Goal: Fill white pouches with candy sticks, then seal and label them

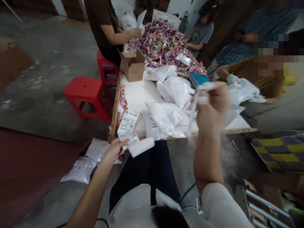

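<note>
My left hand [116, 149] is closed on a strip of printed shipping labels [128, 123], which bends over the table's near left corner. A white rolled or folded end [142, 146] of the strip hangs out to the right of my fingers. My right hand [212, 101] is raised over the right part of the table and smeared by motion. Its fingers are closed on a thin white strip [193, 110] that dangles down; its kind is unclear. Between my hands lie white plastic mailer bags [166, 117], one with a label partly hidden.
A heap of small colourful packets [163, 41] covers the table's far part, beside an open cardboard box [132, 66]. Red stools [83, 90] stand at left. Filled mailers [79, 169] lie on the floor. Several people work around the table; one with gloves handles a mailer [242, 91].
</note>
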Motion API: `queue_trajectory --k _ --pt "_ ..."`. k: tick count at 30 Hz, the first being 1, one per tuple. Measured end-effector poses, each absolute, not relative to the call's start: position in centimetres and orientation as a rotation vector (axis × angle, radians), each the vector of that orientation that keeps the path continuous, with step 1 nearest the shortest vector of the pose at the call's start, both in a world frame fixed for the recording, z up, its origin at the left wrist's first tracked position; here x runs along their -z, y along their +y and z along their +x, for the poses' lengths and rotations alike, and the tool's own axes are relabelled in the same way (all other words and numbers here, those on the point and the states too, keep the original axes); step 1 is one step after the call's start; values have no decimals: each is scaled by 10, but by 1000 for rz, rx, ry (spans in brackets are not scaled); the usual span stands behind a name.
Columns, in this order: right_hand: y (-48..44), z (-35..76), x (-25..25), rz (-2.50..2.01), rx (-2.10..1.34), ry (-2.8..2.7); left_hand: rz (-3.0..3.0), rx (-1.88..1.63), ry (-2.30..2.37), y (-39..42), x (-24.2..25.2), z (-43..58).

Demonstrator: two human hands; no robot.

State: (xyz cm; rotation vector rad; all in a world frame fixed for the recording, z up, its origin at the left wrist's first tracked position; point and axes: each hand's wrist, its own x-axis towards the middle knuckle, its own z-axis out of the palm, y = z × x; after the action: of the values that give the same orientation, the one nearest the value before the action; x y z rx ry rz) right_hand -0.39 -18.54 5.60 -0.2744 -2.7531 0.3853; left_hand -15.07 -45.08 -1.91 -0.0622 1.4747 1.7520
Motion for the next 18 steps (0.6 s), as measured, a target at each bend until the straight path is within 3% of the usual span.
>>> queue_trajectory --k 8,14,18 --pt "-128 -83 -66 -678 -53 -2725 -165 -1658 1492 -461 12 -154" --pt "-157 -64 -48 -70 34 -3179 -183 -1592 1426 -465 9 -159" --pt "-119 -103 -69 -40 -144 -3031 -164 -1567 1372 -469 22 -158"
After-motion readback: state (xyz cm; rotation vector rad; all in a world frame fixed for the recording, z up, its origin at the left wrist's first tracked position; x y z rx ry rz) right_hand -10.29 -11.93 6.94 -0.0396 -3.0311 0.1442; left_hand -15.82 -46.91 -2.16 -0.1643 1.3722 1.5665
